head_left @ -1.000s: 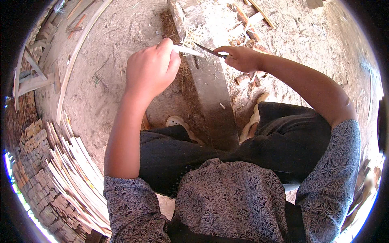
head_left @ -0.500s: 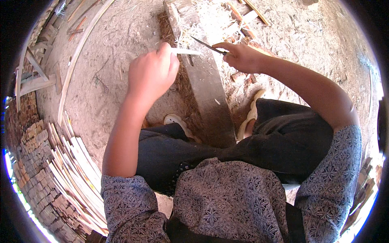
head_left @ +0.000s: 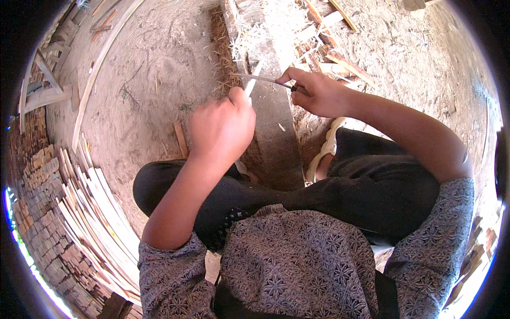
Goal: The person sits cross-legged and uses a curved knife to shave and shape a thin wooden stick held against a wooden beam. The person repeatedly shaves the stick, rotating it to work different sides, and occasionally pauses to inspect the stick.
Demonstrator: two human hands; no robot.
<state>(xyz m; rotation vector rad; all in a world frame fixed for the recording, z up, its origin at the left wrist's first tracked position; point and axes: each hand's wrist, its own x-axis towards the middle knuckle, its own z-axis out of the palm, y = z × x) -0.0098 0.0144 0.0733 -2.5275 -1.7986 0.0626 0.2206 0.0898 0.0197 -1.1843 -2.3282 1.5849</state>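
Note:
My left hand (head_left: pixel 222 125) is closed round a pale wooden stick (head_left: pixel 254 80), whose tapered end points up and away from me. In my right hand (head_left: pixel 314 91) is a knife (head_left: pixel 265 80) with a dark handle, its thin blade reaching left across the stick. My index finger lies along the knife's back near the handle. Whether the edge touches the wood I cannot tell. Both hands are above a worn wooden plank (head_left: pixel 276 127) that runs away from me between my legs. The lower part of the stick is hidden in my left fist.
Curly wood shavings (head_left: pixel 249 40) cover the plank's far end. Wood offcuts (head_left: pixel 345 66) lie on the dirt floor (head_left: pixel 154 69) at the far right. On the left are long pale strips (head_left: pixel 101 212) and stacked wooden blocks (head_left: pixel 40 234). My feet flank the plank.
My left hand has moved right and nearer, and the stick has turned from pointing right to pointing away. The knife blade now crosses it. My left knee has shifted outward.

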